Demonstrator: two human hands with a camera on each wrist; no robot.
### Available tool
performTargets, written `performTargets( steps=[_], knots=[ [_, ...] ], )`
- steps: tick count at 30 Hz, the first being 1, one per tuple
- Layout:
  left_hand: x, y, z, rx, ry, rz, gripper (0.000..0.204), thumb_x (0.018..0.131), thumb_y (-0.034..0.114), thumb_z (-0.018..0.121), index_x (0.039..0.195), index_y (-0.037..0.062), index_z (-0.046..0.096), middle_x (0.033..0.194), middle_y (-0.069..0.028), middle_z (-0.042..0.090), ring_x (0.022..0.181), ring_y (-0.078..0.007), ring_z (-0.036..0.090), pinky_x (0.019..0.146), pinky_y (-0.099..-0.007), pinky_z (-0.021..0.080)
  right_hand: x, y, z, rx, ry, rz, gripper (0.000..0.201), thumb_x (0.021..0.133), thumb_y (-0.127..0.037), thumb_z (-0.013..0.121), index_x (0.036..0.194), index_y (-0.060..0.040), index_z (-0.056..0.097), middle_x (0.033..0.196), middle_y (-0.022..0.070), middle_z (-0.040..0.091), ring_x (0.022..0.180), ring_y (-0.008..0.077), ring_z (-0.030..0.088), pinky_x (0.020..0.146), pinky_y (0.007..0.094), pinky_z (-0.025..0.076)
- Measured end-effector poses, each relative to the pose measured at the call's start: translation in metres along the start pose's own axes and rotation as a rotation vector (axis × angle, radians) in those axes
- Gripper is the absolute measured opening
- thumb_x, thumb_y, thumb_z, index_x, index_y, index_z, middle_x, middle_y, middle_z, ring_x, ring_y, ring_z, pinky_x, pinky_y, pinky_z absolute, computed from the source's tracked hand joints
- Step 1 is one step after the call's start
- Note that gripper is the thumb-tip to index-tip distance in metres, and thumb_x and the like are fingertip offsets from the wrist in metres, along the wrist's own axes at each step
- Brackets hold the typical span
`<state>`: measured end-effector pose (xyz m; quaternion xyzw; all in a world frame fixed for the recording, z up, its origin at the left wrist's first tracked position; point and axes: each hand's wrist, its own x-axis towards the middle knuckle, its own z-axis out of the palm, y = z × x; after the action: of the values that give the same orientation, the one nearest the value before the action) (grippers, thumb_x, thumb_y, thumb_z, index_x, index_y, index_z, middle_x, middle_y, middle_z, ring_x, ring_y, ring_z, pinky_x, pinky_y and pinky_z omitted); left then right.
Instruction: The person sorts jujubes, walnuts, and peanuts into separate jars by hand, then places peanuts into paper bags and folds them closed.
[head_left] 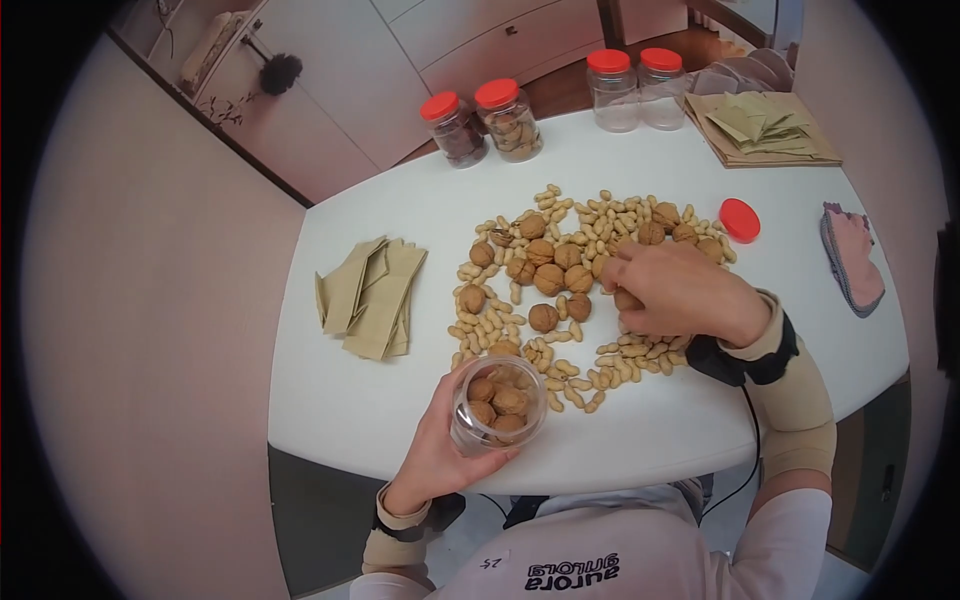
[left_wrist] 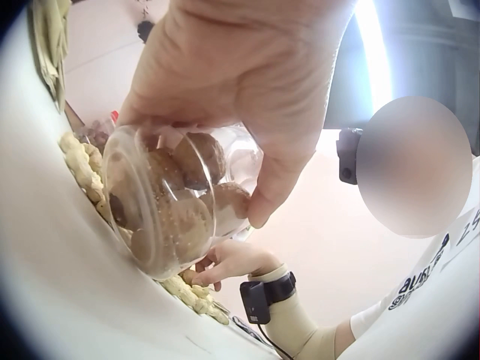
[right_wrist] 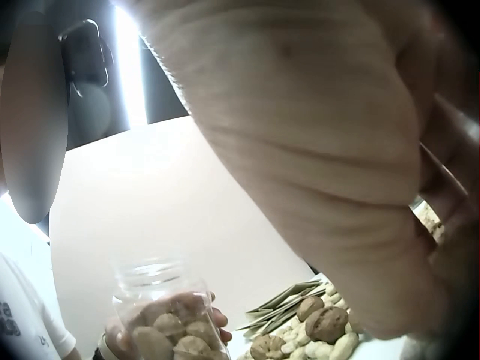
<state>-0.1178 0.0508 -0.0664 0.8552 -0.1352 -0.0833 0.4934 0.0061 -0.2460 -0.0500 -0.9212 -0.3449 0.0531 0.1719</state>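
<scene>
My left hand [head_left: 440, 450] grips a clear jar [head_left: 499, 402] at the table's front edge; several walnuts [head_left: 509, 401] lie in it and its mouth is uncovered. In the left wrist view the jar [left_wrist: 172, 199] leans, with the left hand [left_wrist: 240, 75] around it. My right hand [head_left: 685, 290] reaches down into the pile of walnuts and peanuts, fingers curled over a walnut [head_left: 627, 299] that shows partly beneath them. The right wrist view shows the palm of the right hand [right_wrist: 322, 150] large, its fingertips hidden. Loose walnuts [head_left: 549, 279] lie amid peanuts [head_left: 636, 357].
Red-lidded jars stand at the back: two filled ones [head_left: 513, 130] and two clear ones [head_left: 614, 100]. Folded paper bags lie left [head_left: 375, 300] and back right [head_left: 765, 130]. A red lid [head_left: 740, 220] and a pink cloth [head_left: 853, 260] lie at the right.
</scene>
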Motion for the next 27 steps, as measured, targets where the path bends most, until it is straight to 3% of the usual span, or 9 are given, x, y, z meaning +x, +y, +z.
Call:
performTargets(
  steps=[2,4,10,12,15,18,20,24,27],
  knots=[
    [-0.001,0.0,0.001,0.017,-0.006,0.0,0.096,0.066,0.017,0.084,0.143,-0.0007,0.03,0.137,-0.0177,0.045,0.13,-0.0278,0.044,0.109,-0.0381,0.035,0.0,-0.014,-0.013,0.018,0.08,-0.096,0.025,0.077,-0.013,0.066,0.099,-0.0021,0.061,0.093,0.0117,0.06,0.077,0.0273,0.064,0.067,0.0379,0.053],
    [-0.001,-0.001,0.002,-0.002,0.001,-0.003,0.096,0.066,0.017,0.084,0.143,-0.0003,0.03,0.137,-0.0177,0.045,0.131,-0.0279,0.044,0.109,-0.0382,0.035,-0.001,-0.034,-0.025,0.468,0.151,-0.218,0.029,0.08,-0.011,0.071,0.106,-0.0016,0.061,0.099,0.0105,0.06,0.082,0.0197,0.067,0.07,0.0308,0.056],
    [0.004,0.003,0.008,-0.101,-0.031,-0.005,0.096,0.066,0.017,0.084,0.144,0.0004,0.03,0.138,-0.0172,0.044,0.13,-0.0276,0.044,0.109,-0.0382,0.035,-0.008,-0.064,-0.01,0.818,0.277,-0.469,0.027,0.088,-0.013,0.066,0.113,-0.0034,0.061,0.102,0.0107,0.059,0.085,0.0187,0.067,0.071,0.0304,0.055],
    [0.005,0.003,0.008,-0.12,-0.044,0.013,0.096,0.067,0.017,0.083,0.144,0.0003,0.03,0.138,-0.0168,0.044,0.13,-0.0273,0.044,0.11,-0.0383,0.034,-0.006,-0.062,-0.008,0.781,0.339,-0.449,0.025,0.088,-0.013,0.064,0.111,-0.0031,0.061,0.1,0.0103,0.059,0.081,0.0213,0.066,0.069,0.0326,0.054],
    [0.004,0.003,0.008,-0.078,-0.047,0.003,0.095,0.066,0.016,0.083,0.144,-0.0003,0.03,0.138,-0.0164,0.044,0.13,-0.0269,0.044,0.11,-0.0384,0.033,0.006,-0.042,-0.004,0.408,0.464,-0.365,0.025,0.087,-0.006,0.06,0.111,-0.0028,0.061,0.1,0.0107,0.06,0.081,0.0261,0.065,0.07,0.0361,0.053],
    [0.005,0.003,0.008,-0.092,-0.052,0.008,0.095,0.066,0.016,0.083,0.143,-0.0008,0.03,0.138,-0.0166,0.044,0.131,-0.0265,0.043,0.111,-0.0384,0.033,0.016,-0.018,0.021,0.127,0.383,-0.25,0.03,0.082,0.0,0.056,0.111,-0.003,0.062,0.098,0.0112,0.061,0.085,0.0298,0.064,0.073,0.0388,0.052],
    [0.004,0.005,0.008,-0.052,-0.052,0.042,0.095,0.067,0.016,0.083,0.143,-0.0008,0.03,0.139,-0.0169,0.044,0.131,-0.0265,0.043,0.111,-0.038,0.033,0.017,-0.01,0.033,0.013,0.094,-0.192,0.033,0.078,0.004,0.056,0.109,-0.0027,0.063,0.096,0.0122,0.06,0.091,0.0306,0.063,0.076,0.0404,0.051],
    [0.002,0.004,0.009,-0.071,-0.035,0.026,0.095,0.067,0.016,0.084,0.143,-0.0007,0.03,0.139,-0.0167,0.044,0.132,-0.0265,0.043,0.11,-0.0378,0.033,0.018,-0.01,0.043,-0.013,0.07,-0.206,0.033,0.079,-0.001,0.06,0.112,-0.0078,0.064,0.101,0.0086,0.06,0.093,0.0287,0.064,0.075,0.0396,0.051],
    [0.003,0.006,0.008,-0.052,-0.04,0.026,0.096,0.067,0.017,0.084,0.144,-0.0007,0.029,0.139,-0.0168,0.044,0.132,-0.0268,0.043,0.111,-0.0378,0.033,0.02,-0.012,0.043,0.029,0.056,-0.217,0.027,0.077,0.004,0.056,0.103,-0.0013,0.063,0.096,0.0137,0.058,0.09,0.0326,0.063,0.075,0.0422,0.051]
  ],
)
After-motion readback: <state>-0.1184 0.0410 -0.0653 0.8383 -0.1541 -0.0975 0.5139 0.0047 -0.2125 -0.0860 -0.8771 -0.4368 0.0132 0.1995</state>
